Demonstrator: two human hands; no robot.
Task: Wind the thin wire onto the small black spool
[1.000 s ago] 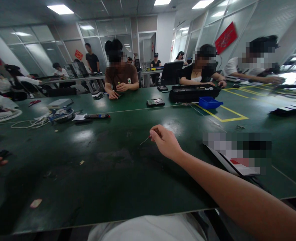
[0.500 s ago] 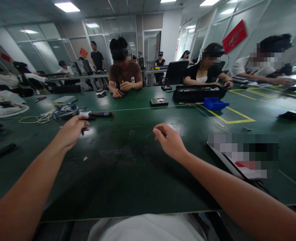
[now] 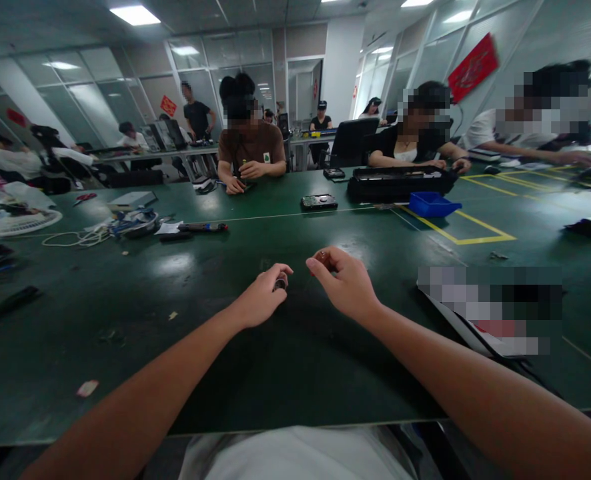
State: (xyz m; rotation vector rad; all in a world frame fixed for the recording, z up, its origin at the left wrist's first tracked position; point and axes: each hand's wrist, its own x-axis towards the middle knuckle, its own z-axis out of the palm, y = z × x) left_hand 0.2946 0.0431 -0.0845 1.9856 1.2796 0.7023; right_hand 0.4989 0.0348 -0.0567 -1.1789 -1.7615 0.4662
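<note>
Above the middle of the green table, my left hand is curled around a small dark, round-edged object that I cannot identify. My right hand is just to its right, with thumb and fingers pinched together. Something small and reddish-brown seems to show between those fingers, too small to make out. A narrow gap separates the two hands.
A tool with a dark handle and tangled cables lie at the left. Farther back are a circuit-board device, a blue tray and a long black unit. A white-edged pad is at the right. People sit opposite.
My left hand has moved right from beside the dark-handled tool to near my right hand, carrying the small dark object. My right hand has barely moved.
</note>
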